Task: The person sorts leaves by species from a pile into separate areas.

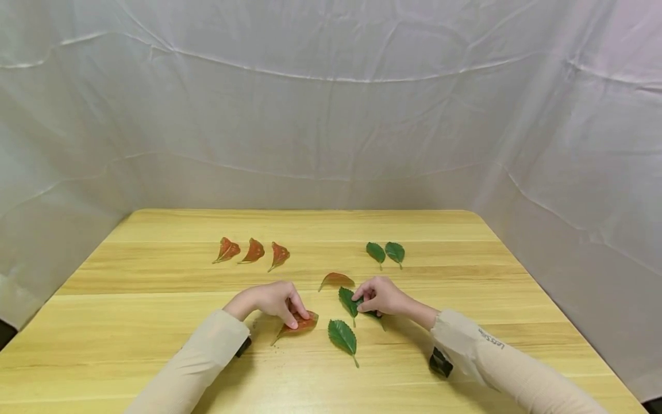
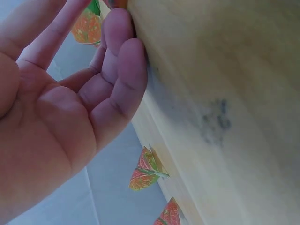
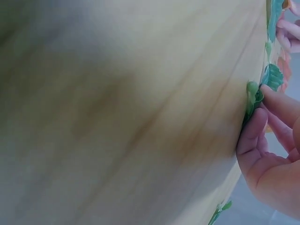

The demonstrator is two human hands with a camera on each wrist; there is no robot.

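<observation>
The wood-grain bench [image 1: 129, 322] lies beneath the left hand [image 1: 279, 300] and right hand [image 1: 387, 298]: the left pinches a red leaf [image 1: 306, 325] near the bench's middle, the right a serrated green leaf [image 1: 374, 315] beside another green leaf [image 1: 347, 301].

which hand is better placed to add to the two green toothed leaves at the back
Probably the right hand: it pinches a green toothed leaf and is nearer the two green toothed leaves; the left hand holds a red pointed leaf.
</observation>
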